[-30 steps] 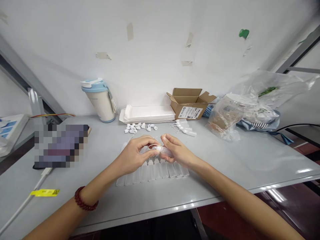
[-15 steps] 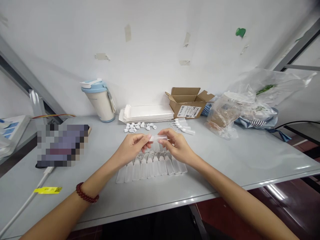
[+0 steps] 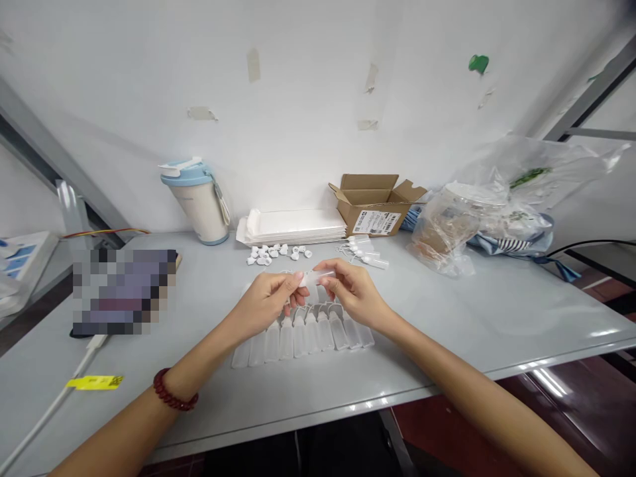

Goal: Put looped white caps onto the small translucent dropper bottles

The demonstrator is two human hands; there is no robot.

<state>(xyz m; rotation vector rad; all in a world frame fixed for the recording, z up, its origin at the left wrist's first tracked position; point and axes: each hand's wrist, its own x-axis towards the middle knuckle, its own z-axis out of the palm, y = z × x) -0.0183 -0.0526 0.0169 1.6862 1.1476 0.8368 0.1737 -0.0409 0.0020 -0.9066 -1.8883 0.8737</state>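
Observation:
A small translucent plastic bottle (image 3: 319,274) lies sideways between my hands, raised above the table. My left hand (image 3: 268,299) pinches its white cap end between thumb and fingers. Around the clear body, at the other end, the fingers of my right hand (image 3: 356,291) are closed. Below my hands a row of similar translucent bottles (image 3: 298,336) with white necks and thin cords lies on the table, partly covered by my fingers. Loose white caps (image 3: 272,253) are scattered just beyond my left hand. Several more corded bottles (image 3: 368,254) lie behind my right hand.
On the grey table (image 3: 447,318) stand a cream-and-blue tumbler (image 3: 199,205), a stack of white flat boxes (image 3: 298,225) and an open cardboard box (image 3: 372,209). Plastic bags (image 3: 447,225) lie right. A blurred-out device (image 3: 126,288) with a white cable (image 3: 54,404) lies left.
Both hands keep their hold on the bottle. My left hand has shifted slightly right and down, and the bottle's right end is tilted up a little.

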